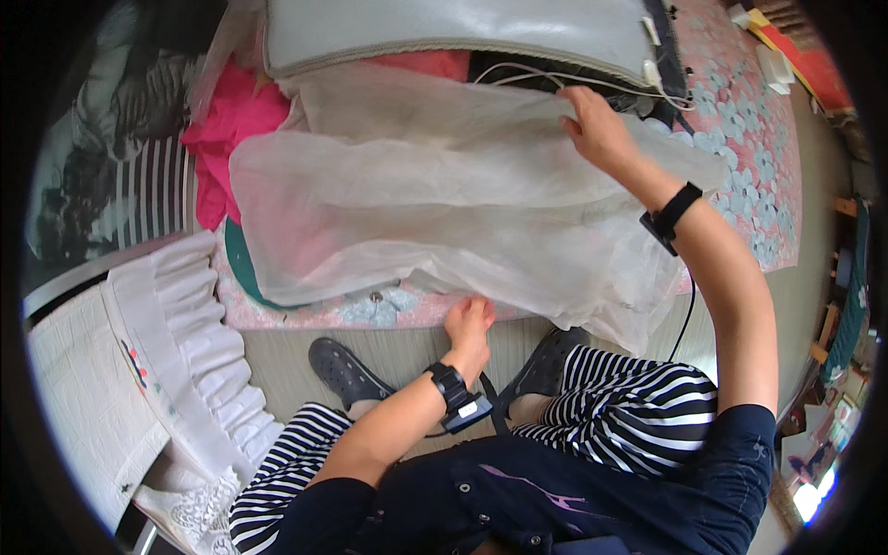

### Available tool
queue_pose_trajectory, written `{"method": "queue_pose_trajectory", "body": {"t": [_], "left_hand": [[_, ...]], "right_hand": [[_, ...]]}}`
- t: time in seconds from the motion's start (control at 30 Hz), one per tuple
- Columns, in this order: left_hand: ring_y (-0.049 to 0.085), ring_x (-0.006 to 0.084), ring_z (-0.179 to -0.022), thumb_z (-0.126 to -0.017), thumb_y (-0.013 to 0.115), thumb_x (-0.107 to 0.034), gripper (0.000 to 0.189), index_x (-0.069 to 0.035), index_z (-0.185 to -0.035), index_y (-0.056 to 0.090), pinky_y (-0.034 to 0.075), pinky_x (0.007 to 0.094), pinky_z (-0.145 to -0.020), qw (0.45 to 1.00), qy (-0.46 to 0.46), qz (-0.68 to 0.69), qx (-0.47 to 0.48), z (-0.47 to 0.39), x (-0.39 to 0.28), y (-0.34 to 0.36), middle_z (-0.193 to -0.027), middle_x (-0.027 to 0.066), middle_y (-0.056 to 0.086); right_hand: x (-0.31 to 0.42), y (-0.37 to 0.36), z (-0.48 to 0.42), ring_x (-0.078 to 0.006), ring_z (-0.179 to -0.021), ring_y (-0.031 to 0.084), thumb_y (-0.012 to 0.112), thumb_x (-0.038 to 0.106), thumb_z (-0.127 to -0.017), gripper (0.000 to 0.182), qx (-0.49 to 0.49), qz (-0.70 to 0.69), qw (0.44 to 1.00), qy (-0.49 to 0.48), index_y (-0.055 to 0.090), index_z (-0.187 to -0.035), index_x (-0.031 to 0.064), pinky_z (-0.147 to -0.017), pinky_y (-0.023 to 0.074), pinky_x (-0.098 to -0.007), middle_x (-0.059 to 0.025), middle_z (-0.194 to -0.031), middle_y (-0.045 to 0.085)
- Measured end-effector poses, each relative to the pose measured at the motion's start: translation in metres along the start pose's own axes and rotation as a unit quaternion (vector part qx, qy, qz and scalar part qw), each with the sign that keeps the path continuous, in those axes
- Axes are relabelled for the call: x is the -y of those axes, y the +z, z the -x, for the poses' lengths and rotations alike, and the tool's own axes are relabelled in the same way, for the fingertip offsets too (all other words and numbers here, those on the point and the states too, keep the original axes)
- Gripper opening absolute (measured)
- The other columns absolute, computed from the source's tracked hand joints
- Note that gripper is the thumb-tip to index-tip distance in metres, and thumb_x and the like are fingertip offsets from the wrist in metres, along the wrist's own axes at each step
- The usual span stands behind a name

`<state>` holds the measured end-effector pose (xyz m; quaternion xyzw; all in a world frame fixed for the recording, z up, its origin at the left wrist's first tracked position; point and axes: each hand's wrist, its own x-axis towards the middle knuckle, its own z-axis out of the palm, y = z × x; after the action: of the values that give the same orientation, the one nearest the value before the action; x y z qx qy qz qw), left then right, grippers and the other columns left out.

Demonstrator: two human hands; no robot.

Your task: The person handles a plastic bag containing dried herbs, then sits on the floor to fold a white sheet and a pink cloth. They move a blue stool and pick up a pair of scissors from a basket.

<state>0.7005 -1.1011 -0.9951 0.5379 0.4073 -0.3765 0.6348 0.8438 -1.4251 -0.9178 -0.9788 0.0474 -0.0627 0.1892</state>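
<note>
A sheer off-white cloth [444,201] lies loosely spread and wrinkled before me, with pink showing faintly through parts of it. My right hand [602,132] rests at its far edge on the right, thumb apart from the fingers, close to a white cable [520,69]. Low at the near edge, my left hand [470,333] has its fingertips by the cloth's hem; whether they pinch it cannot be made out. Bright pink fabric [236,118] sticks out on the left, and a dark green rounded edge [243,270] shows beneath the cloth.
A grey panel with a zip-like edge [451,24] stands beyond the cloth. Everything lies on a pink floral mat [753,159]. White ruffled fabric [201,333] covers something at left, beside a dark glossy panel [125,139]. My dark clogs [347,371] are near the mat.
</note>
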Motion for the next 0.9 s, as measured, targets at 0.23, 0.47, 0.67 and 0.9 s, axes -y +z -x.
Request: {"method": "queue_pose_trajectory", "body": {"t": [0.23,0.47,0.67,0.9], "left_hand": [[0.056,0.0127,-0.075,-0.086,0.059,-0.015,0.012,-0.007,-0.095,0.055,0.045,0.0267,-0.065,0.994,-0.033,0.067,0.084,-0.005,-0.011,0.003,-0.083,0.003,0.06],[0.053,0.0192,-0.099,-0.076,0.048,-0.009,0.025,-0.006,-0.1,0.056,0.04,0.0357,-0.089,0.97,0.049,0.112,0.21,0.003,-0.02,-0.009,-0.103,0.0061,0.059],[0.048,0.0249,-0.115,-0.084,0.054,-0.039,0.053,-0.003,-0.121,0.047,0.034,0.0405,-0.099,0.895,-0.075,0.268,0.349,0.054,-0.076,0.019,-0.122,0.0103,0.053],[0.054,0.0179,-0.102,-0.079,0.071,-0.025,0.04,-0.004,-0.11,0.056,0.04,0.0328,-0.091,0.945,-0.001,0.065,0.32,0.065,-0.087,0.04,-0.11,0.0066,0.059]], "right_hand": [[0.0,0.017,-0.006,-0.0324,-0.092,0.056,0.06,0.02,-0.079,0.034,0.118,0.023,0.989,0.084,0.055,-0.106,0.0007,-0.078,0.0456,-0.0387,-0.0131,-0.092,0.063],[-0.014,-0.024,-0.004,-0.0116,-0.083,0.056,0.06,0.021,-0.08,0.027,0.067,-0.386,0.902,0.178,0.061,-0.097,0.0001,-0.081,0.042,-0.0237,-0.0006,-0.087,0.061],[-0.033,-0.071,0.006,-0.0066,-0.08,0.057,0.056,0.018,-0.083,0.023,0.006,-0.504,0.837,0.212,0.059,-0.099,0.0028,-0.075,0.0446,-0.0206,0.0019,-0.087,0.059],[-0.031,-0.147,0.028,-0.008,-0.087,0.055,0.048,0.021,-0.09,0.025,-0.105,-0.559,0.811,0.135,0.06,-0.101,0.0029,-0.08,0.041,-0.0215,0.0011,-0.09,0.06]]}}
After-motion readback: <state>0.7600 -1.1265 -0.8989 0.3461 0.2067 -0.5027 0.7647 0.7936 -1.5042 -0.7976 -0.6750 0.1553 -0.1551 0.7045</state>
